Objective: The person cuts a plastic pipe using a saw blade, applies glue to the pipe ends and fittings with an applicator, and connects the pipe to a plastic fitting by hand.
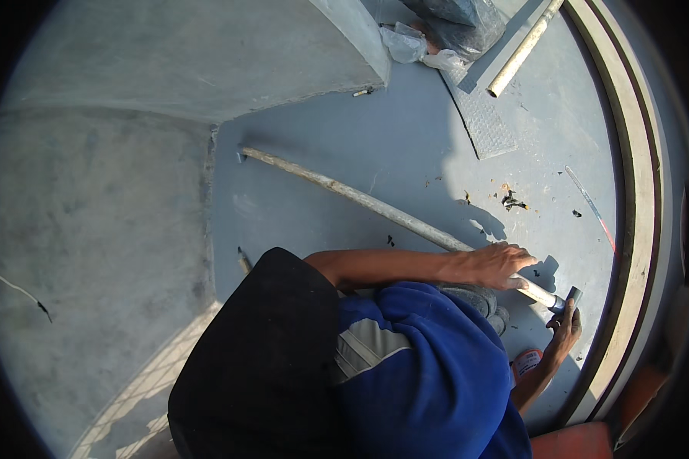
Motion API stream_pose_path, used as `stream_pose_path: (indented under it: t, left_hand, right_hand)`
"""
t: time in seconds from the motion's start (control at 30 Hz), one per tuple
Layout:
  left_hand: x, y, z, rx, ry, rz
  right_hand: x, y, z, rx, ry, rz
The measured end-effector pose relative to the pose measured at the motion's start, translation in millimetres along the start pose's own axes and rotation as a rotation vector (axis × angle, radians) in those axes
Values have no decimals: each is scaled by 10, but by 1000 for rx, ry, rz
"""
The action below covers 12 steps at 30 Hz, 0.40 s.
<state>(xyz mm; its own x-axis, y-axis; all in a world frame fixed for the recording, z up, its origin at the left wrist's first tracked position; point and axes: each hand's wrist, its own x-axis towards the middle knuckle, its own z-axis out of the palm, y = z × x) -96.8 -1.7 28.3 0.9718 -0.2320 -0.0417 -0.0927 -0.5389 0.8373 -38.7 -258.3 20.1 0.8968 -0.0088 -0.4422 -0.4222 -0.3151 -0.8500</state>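
Observation:
A long, dirty white pipe [390, 214] slants across the grey floor, its far-left end near the foot of the wall. My left hand [497, 265] is wrapped over the pipe close to its near-right end, fingers and thumb on either side. At that end sits a short dark grey pipe fitting [573, 294], crosswise to the pipe. My right hand [565, 327] grips this fitting, with the thumb along it and the other fingers partly hidden. Under my right forearm stands a small red and white can [527, 361], partly covered.
Another pipe [524, 50] lies at the far right, near a textured sheet [484, 122] and plastic bags [467, 30]. A thin blade-like strip [592, 210] and black scraps [513, 201] lie on the floor. A raised ledge [637, 168] borders the right; a grey wall [115, 206] stands left.

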Motion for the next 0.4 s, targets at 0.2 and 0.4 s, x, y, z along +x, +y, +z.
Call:
stream_pose_path:
  t: [0.2, 0.4]
  left_hand:
    - [-896, -792, -1089, 224, 738, -221]
    - [-2952, -2464, -2458, 284, 1095, -771]
  right_hand:
    - [-34, 118, -174, -52, 127, 123]
    - [194, 78, 189, -94, -11, 192]
